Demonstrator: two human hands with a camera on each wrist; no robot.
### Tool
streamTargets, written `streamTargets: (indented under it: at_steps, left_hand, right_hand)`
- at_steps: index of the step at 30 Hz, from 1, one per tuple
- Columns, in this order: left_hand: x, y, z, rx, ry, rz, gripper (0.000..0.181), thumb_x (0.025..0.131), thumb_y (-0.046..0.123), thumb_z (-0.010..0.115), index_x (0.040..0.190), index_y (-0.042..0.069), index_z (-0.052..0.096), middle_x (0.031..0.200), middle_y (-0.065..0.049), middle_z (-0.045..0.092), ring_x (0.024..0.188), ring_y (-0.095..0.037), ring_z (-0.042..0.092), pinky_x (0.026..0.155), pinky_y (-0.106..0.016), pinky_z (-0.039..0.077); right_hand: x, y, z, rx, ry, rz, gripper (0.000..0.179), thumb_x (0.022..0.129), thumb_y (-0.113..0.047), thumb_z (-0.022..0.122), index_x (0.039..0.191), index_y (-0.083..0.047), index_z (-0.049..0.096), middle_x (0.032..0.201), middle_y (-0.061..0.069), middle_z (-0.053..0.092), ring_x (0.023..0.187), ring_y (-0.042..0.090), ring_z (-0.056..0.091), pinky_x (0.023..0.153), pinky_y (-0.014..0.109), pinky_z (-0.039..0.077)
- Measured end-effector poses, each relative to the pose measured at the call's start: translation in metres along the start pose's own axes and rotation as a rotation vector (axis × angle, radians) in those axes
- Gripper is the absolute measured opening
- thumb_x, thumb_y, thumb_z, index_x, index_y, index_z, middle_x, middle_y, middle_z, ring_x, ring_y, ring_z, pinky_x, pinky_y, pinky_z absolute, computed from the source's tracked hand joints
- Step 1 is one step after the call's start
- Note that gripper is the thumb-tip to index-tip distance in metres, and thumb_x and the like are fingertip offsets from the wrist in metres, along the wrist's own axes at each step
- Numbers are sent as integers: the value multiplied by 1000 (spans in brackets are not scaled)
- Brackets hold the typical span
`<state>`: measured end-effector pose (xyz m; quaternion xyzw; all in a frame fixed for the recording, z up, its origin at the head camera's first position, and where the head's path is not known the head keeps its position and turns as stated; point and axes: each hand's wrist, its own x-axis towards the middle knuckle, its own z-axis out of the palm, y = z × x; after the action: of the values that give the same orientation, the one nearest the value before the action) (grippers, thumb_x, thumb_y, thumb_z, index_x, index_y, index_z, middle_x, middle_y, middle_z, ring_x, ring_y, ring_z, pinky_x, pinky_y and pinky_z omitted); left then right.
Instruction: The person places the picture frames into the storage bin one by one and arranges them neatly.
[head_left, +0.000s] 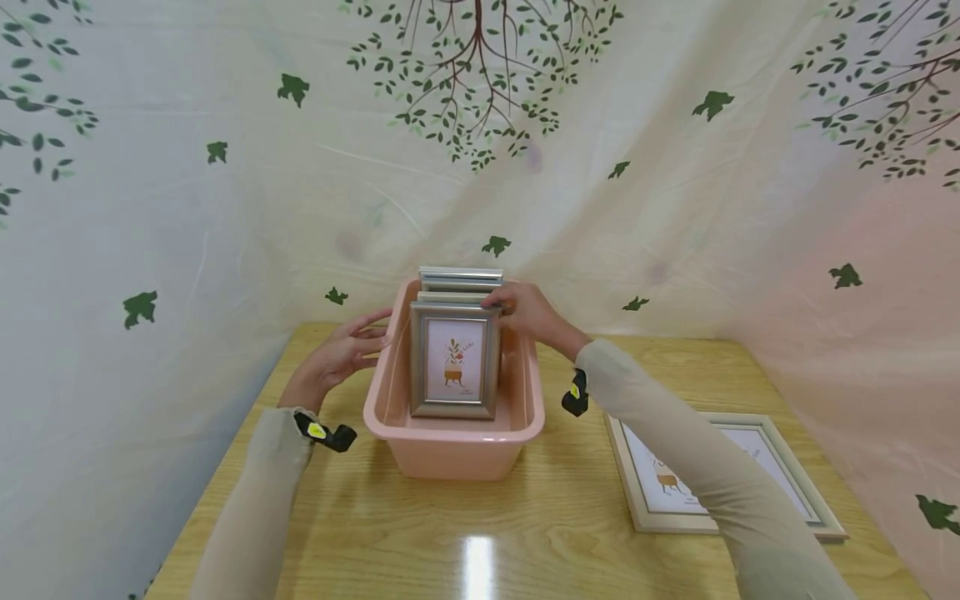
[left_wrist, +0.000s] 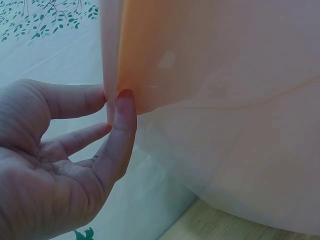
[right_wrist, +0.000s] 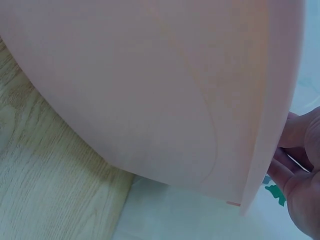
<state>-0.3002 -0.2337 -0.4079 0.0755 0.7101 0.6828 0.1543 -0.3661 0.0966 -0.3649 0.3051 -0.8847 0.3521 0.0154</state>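
Observation:
A pink plastic tub [head_left: 461,457] stands on the wooden table with several picture frames upright in it, one behind another. The frontmost picture frame [head_left: 453,408] is silver and shows a potted plant print. My right hand [head_left: 528,310] reaches over the tub's right side and grips this frame's upper right corner; in the right wrist view the tub wall partly hides the fingers. On the left, my left hand [head_left: 341,354] pinches the tub's rim. Its thumb and fingers [left_wrist: 125,115] show on the rim in the left wrist view.
Under my right forearm, a larger pale picture frame [head_left: 630,492] lies flat on the right of the table [head_left: 570,533]. A light cloth [head_left: 420,192] printed with leaves and branches hangs behind and beside the table.

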Motion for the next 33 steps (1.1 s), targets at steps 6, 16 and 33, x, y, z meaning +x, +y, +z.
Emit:
streamTargets:
  at_steps: [6, 16, 33]
  left_hand:
    - [0, 0, 1, -19, -14, 13, 68, 106, 7, 51, 164, 11, 17, 160, -31, 30, 110, -4, 60, 90, -22, 56]
    - [2, 0, 2, -24, -1, 11, 68, 105, 8, 52, 164, 11, 19, 159, -32, 32, 106, -2, 63, 89, -21, 57]
    - [2, -3, 1, 16, 6, 4, 67, 107, 14, 53, 164, 14, 19, 160, -28, 33, 113, -6, 59, 92, -23, 56]
  right_hand:
    - [-1, 0, 1, -2, 3, 13, 32, 85, 10, 74, 115, -1, 75, 121, 16, 69, 111, 32, 63, 98, 47, 57]
    - [-3, 1, -5, 51, -41, 21, 32, 86, 10, 72, 117, 1, 74, 118, 17, 66, 110, 36, 70, 93, 41, 60]
    - [-8, 4, -16, 124, -57, 21, 33, 87, 8, 71, 120, 5, 71, 125, 23, 68, 112, 37, 70, 96, 44, 58]
